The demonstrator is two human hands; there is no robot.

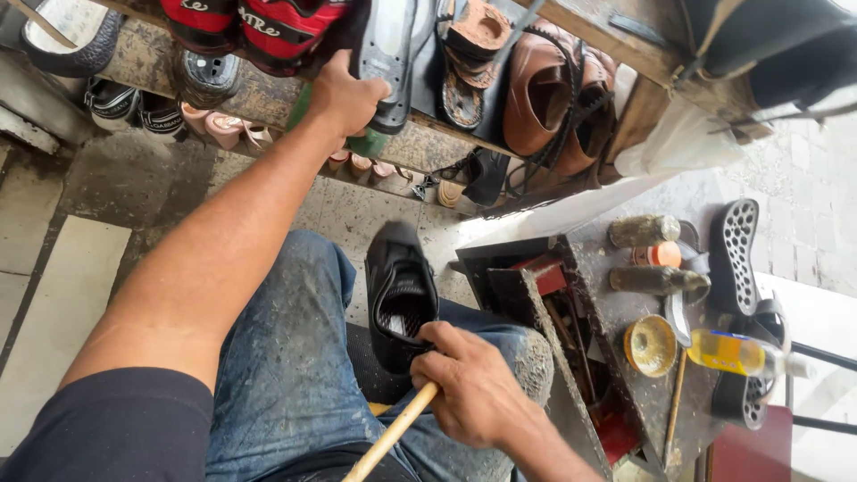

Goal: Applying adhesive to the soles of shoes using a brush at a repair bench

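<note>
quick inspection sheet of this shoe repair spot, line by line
surface: grimy wooden workbench at right, tiled floor below
job's things: black shoe on the lap; dark insole at the shoe rack
clutter: bottles, yellow bottle, small tin, perforated sole
hands: left hand grips the insole; right hand on the shoe with a wooden stick
cables: nothing seen
surroundings: brown shoes on the rack

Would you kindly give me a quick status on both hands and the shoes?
Left hand gripping dark shoe at the shelf. Right hand holding wooden stick against black shoe on the lap. Nothing blocking.
</note>
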